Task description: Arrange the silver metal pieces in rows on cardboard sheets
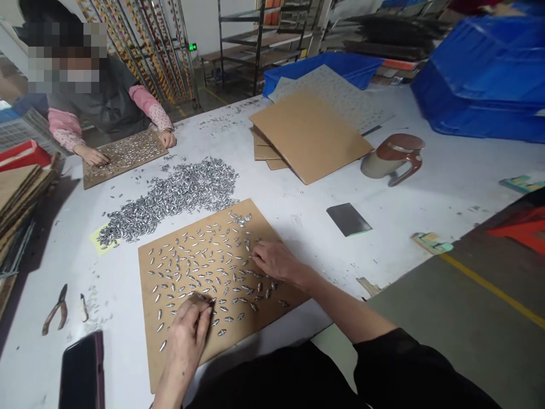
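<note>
In the head view a brown cardboard sheet point(153, 363) lies in front of me, dotted with several small, silvery, spindle-shaped metal pieces point(222, 332). My left hand point(189, 324) rests over its near left part. Its fingers are curled together, and what they hold, if anything, is hidden. My right hand point(276, 261) is at the board's right side, fingertips pinched close beside some pieces. Whether a piece is between those fingers does not show. Beyond the board's far edge spreads a large heap of the same metal pieces point(183, 190), partly over a yellow paper.
Opposite, a person point(110, 102) in pink sleeves works over another board point(123, 156). Pliers point(57, 312) and a phone point(80, 372) lie at left. Stacked cardboard sheets point(313, 133), a dark square pad point(349, 219), a mug point(394, 159) and blue crates point(481, 74) are to the right.
</note>
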Available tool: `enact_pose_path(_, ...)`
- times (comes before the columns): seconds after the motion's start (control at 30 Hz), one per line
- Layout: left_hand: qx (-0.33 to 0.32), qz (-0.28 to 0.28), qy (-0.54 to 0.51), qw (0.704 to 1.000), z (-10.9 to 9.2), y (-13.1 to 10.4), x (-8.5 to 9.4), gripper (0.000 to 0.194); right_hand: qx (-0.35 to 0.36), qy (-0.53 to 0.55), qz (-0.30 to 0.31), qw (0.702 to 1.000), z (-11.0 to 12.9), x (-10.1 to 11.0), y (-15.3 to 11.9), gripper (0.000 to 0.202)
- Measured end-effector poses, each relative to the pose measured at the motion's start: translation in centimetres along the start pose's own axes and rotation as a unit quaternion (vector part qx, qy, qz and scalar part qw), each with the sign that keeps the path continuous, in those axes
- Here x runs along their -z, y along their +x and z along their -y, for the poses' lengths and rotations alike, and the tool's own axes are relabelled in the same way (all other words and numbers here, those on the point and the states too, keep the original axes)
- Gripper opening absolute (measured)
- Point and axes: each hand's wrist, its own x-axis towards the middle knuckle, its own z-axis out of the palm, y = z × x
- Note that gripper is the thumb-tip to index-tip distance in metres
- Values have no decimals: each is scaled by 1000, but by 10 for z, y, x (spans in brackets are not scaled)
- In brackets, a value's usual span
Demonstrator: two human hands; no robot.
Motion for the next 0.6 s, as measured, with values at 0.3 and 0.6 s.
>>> enact_pose_path(0.3,12,4,4,1000,3,-5,1,26,-103,43,55,992,9,18,-12,18)
enact_pose_path(0.6,11,-12,2,1000,0,-5,2,26,109,-31,13,993,14,4,10,20)
